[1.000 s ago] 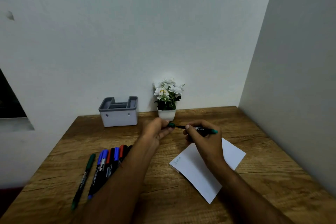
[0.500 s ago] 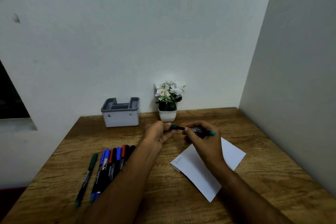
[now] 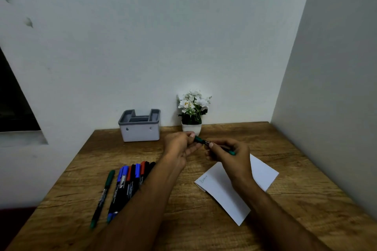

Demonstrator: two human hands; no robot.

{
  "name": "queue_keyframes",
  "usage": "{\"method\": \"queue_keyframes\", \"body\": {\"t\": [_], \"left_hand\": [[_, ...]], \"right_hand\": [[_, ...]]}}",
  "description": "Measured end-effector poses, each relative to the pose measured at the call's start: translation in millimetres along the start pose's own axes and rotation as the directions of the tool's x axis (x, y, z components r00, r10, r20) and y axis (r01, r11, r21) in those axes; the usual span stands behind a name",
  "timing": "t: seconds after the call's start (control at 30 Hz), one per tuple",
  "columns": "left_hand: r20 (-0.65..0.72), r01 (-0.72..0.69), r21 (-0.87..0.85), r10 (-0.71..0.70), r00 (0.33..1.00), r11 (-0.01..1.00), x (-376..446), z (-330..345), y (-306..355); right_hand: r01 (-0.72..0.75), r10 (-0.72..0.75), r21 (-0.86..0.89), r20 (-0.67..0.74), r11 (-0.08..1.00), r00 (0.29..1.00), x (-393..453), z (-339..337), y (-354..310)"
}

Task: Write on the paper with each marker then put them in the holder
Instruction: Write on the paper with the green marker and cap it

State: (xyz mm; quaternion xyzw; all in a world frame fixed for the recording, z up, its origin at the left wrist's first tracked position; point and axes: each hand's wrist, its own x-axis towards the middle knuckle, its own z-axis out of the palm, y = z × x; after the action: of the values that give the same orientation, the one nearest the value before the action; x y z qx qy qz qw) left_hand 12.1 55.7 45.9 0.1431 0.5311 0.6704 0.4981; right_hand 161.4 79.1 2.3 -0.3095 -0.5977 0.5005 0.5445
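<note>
Grip: both hands meet on one green marker [image 3: 204, 142], held above the wooden desk [image 3: 204, 226], roughly level, tilted a bit down toward the right.
L hand [image 3: 179, 146]: fingers curled, thumb + fingertips pinching the green cap [image 3: 198, 139] at the marker's left end.
R hand [image 3: 230, 161]: fingers curled round the dark barrel; green tail end pokes out past the knuckles on the right.
Cap vs barrel: cap sits at the barrel's end w/ a short silvery bit showing between; can't tell if fully seated.
Paper [image 3: 263, 171]: white folded sheet, flat on desk just below/near side of the grip, partly under the R wrist; small faint scribble near its left corner, unreadable.
Other markers [image 3: 130, 181]: bunch of blue, red and black-capped ones lying side by side, down-left of the grip, partly hidden by the L forearm.
Lone green marker [image 3: 104, 193]: lies apart, just left of the bunch, cap end pointing away from the person.
Holder [image 3: 140, 133]: grey-white box w/ grey compartment insert, up-left of the grip, at the wall; no markers seen in it.
Flower pot [image 3: 191, 127]: small white pot w/ white flowers, right behind the grip, beside the holder.
</note>
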Motion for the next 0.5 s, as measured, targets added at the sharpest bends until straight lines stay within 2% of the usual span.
{"method": "queue_keyframes", "body": {"t": [0.27, 0.4, 0.5], "left_hand": [[-0.128, -0.186, 0.003, 0.185, 0.974, 0.983, -0.2, 5.1, 1.6], [-0.098, -0.218, -0.003, 0.217, 0.971, 0.976, 2.1, 0.9, 6.9], [-0.059, -0.223, 0.044, 0.226, 0.972, 0.974, 6.9, -3.7, 9.3]], "right_hand": [[0.036, -0.033, 0.097, -0.033, 0.995, 0.999, 5.7, 14.2, -2.4], [0.051, -0.053, 0.116, 0.011, 0.992, 0.999, 11.6, 23.0, -2.4], [0.072, -0.074, 0.028, 0.051, 0.997, 0.996, 17.1, 34.9, 1.8]]}}
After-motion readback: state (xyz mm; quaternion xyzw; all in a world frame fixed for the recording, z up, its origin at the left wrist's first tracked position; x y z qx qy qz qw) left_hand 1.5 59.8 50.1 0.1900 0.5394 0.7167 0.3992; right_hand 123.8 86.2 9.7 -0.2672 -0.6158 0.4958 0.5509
